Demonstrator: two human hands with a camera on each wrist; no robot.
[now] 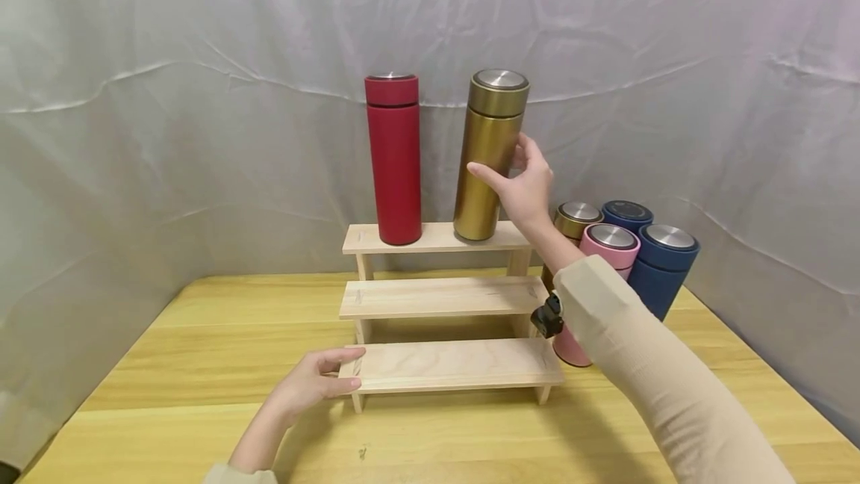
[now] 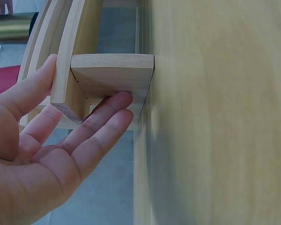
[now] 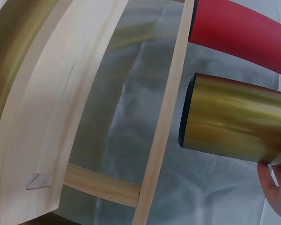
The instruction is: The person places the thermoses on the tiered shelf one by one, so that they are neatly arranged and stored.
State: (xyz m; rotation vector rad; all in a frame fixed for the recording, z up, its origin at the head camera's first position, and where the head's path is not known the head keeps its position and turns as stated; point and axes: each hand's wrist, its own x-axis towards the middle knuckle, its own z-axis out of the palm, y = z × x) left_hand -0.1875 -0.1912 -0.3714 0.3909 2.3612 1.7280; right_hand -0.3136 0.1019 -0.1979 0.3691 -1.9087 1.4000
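My right hand [image 1: 527, 181] grips a gold thermos bottle [image 1: 489, 148] around its body, thumb in front. The bottle leans slightly, and a small gap shows between its dark base and the top board in the right wrist view. To its left a red thermos bottle [image 1: 395, 163] stands on that same top board. With thumb and fingers, my left hand [image 1: 310, 382] holds the left end of the lowest board of a three-tier wooden stand [image 1: 457, 364]. In the left wrist view two fingertips [image 2: 124, 98] lie against the stand's leg.
At the stand's right are more thermos bottles: a gold one [image 1: 578, 219], a pink one [image 1: 611, 245] and two blue ones, the nearer blue bottle [image 1: 665, 267] beside the right sleeve. A wooden table [image 1: 201, 364] carries everything; grey cloth [image 1: 235, 133] hangs behind.
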